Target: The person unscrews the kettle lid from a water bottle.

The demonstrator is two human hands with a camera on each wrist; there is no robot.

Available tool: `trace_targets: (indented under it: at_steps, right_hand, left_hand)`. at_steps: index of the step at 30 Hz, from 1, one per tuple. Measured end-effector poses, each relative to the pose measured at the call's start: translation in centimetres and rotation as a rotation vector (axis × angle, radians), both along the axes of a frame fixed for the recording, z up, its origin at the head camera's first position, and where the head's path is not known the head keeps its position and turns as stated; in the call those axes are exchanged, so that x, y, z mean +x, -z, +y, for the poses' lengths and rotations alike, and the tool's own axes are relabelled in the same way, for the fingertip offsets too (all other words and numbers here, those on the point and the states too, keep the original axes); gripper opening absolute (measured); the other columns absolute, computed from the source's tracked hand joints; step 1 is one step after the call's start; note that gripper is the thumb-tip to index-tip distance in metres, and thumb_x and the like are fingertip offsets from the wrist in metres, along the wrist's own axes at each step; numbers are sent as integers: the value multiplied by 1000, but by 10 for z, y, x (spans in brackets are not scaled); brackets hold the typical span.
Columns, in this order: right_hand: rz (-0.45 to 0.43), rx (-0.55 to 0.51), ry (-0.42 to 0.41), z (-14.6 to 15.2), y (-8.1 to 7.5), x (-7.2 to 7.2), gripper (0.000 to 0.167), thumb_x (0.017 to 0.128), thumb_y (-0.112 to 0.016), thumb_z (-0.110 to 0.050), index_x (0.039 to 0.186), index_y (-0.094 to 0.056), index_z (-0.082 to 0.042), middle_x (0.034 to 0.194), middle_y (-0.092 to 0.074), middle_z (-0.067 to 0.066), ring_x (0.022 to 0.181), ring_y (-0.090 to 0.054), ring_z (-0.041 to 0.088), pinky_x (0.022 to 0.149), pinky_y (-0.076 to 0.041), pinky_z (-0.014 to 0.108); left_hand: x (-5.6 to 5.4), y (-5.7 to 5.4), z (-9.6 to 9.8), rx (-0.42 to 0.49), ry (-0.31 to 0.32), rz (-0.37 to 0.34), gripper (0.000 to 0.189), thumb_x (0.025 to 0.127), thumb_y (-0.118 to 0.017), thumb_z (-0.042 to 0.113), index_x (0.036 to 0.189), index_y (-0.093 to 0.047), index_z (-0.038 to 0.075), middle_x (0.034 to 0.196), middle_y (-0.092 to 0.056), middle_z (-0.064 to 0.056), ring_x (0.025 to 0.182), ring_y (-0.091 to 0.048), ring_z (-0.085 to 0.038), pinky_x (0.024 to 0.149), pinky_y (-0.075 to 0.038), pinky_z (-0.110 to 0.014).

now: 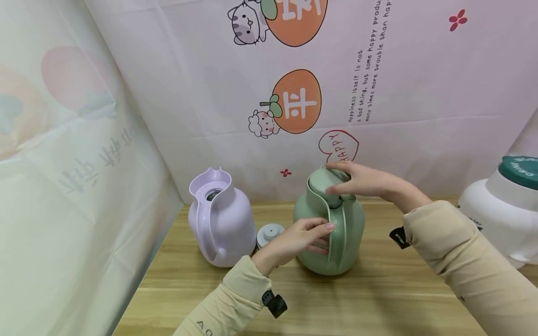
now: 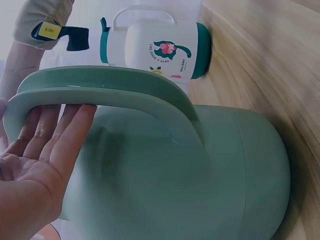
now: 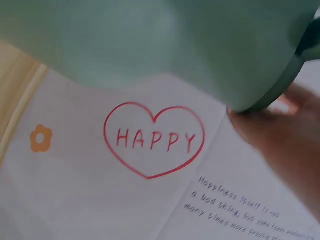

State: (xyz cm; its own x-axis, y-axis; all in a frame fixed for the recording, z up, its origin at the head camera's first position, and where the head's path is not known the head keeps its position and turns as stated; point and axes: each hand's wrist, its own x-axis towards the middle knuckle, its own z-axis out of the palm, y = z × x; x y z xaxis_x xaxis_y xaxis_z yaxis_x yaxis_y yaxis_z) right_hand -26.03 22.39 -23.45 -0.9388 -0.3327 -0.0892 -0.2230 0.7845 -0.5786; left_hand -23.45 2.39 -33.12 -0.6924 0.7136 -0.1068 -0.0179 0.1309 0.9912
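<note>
A green thermos jug (image 1: pixel 353 228) stands upright on the wooden table. My left hand (image 1: pixel 296 239) holds its handle (image 1: pixel 337 242), with several fingers reaching through the loop and the thumb side against the outer face. From above, my right hand (image 1: pixel 370 181) grips the jug's green lid (image 1: pixel 322 180), thumb near the handle side and fingers over the far edge. The lid sits at the mouth; whether it is fully seated I cannot tell. Left of it stands a lilac thermos jug (image 1: pixel 235 219) with its top uncovered. A pale grey stopper (image 1: pixel 269 232) is between the two jugs.
At the right stands a white jug (image 1: pixel 502 210) with a dark green top, near the right sleeve. A printed cloth (image 1: pixel 218 102) hangs right behind the jugs, and another cloth (image 1: pixel 84 196) closes off the left side. The wooden table (image 1: pixel 336 303) extends in front.
</note>
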Motion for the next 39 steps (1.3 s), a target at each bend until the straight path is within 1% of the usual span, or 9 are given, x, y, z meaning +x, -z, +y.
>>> trace_targets:
  at_steps: [3, 7, 13, 20, 25, 29, 31, 35, 39]
  right_hand:
    - [86, 46, 62, -10, 0, 3, 83, 87, -62, -49, 149, -29, -5, 150, -24, 32, 136, -25, 51, 104, -32, 67]
    - [204, 130, 123, -23, 0, 5, 80, 85, -64, -50, 141, -40, 2, 139, -38, 37, 127, -32, 56, 97, -37, 66]
    - [227, 180, 147, -29, 0, 6, 77, 82, -68, -46, 135, -47, 5, 134, -46, 34, 121, -37, 52, 89, -41, 57]
    - [216, 195, 35, -24, -2, -2, 74, 81, -69, -39, 136, -46, 5, 141, -36, 37, 125, -36, 55, 92, -44, 60]
    - [211, 157, -83, -13, -1, -8, 71, 79, -70, -32, 138, -47, 1, 138, -40, 31, 118, -46, 42, 90, -46, 53]
    - [162, 103, -115, -7, -1, -9, 71, 80, -69, -29, 141, -44, -5, 142, -36, 25, 119, -43, 37, 93, -43, 52]
    - [141, 90, -89, -7, -1, -7, 72, 82, -68, -34, 143, -41, -7, 146, -31, 26, 125, -39, 40, 97, -41, 57]
    - [141, 120, 28, -12, 1, -4, 78, 85, -64, -50, 144, -39, -6, 146, -28, 33, 131, -30, 51, 98, -36, 67]
    - [177, 179, 110, -20, 2, -1, 82, 81, -66, -55, 139, -43, -2, 139, -34, 38, 126, -32, 57, 94, -38, 66]
  left_hand:
    - [1, -1, -1, 2, -8, -9, 36, 101, -45, 28, 121, -56, 0, 116, -62, -17, 103, -65, -22, 90, -56, -37]
    - [1, -2, -1, 6, -11, -11, 35, 101, -45, 29, 122, -55, 2, 113, -63, -16, 103, -65, -22, 89, -56, -37]
    - [2, -2, -2, 6, 2, -16, 36, 102, -45, 31, 124, -55, 4, 115, -62, -17, 106, -65, -25, 90, -56, -37]
    - [1, -1, -2, 9, 10, -23, 37, 102, -44, 31, 126, -54, 4, 118, -62, -18, 108, -64, -25, 91, -55, -37]
    - [0, -1, -2, 15, 15, -15, 36, 102, -44, 30, 123, -54, 2, 116, -62, -18, 106, -65, -24, 91, -55, -37]
    - [0, -1, -2, 14, 12, -10, 35, 102, -44, 30, 121, -54, 2, 115, -62, -17, 106, -65, -24, 90, -56, -37]
    - [0, -1, -1, 15, 10, -7, 35, 102, -44, 30, 120, -54, 2, 114, -62, -17, 105, -65, -23, 90, -56, -37]
    - [1, -1, -2, 12, 11, -1, 35, 102, -44, 30, 119, -54, 1, 114, -62, -17, 106, -65, -24, 91, -55, -37]
    - [1, -1, -2, 9, 13, 0, 37, 102, -43, 31, 123, -54, 3, 117, -62, -18, 108, -64, -25, 91, -55, -37]
